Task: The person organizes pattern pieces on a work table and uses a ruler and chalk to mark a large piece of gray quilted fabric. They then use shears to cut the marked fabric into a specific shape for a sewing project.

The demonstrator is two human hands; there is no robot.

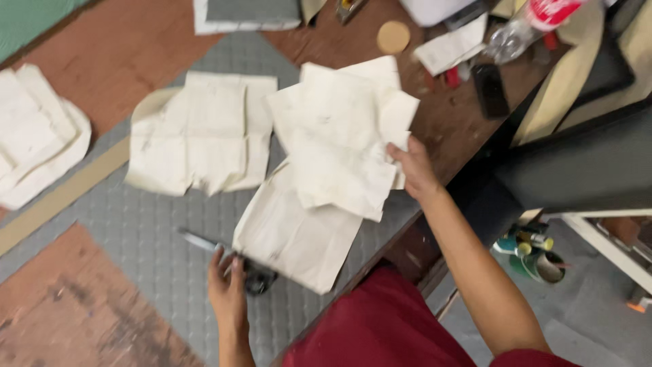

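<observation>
Wooden workbench (115, 54) fills the head view, with a grey studded mat (136, 231) laid over its middle. I see only this one view, and it is a bit blurred.

On the mat lie several cream pieces of cloth. One pile (204, 136) lies flat at the centre, another stack (34, 136) is at the far left edge, well apart. A bigger piece (292, 238) lies near the front edge of the bench. These look already cut, by my judgement, because their edges are straight and they are sorted in piles.

My right hand (413, 170) pinches the edge of a top piece (339, 136), thumb over it and fingers under, and this piece is lifted a little over the bigger one. My left hand (227, 285) rests on the scissors (231, 258), fingers curled loosely over the handles; I cannot tell if the grip is firm. The blades point left on the mat, touching no cloth.

So I judge the cutting is partly done, and the held piece is not yet laid down or sorted.

At the far side are a bottle (523, 27), a black phone (490, 90) and a round cork disc (393, 36).
</observation>
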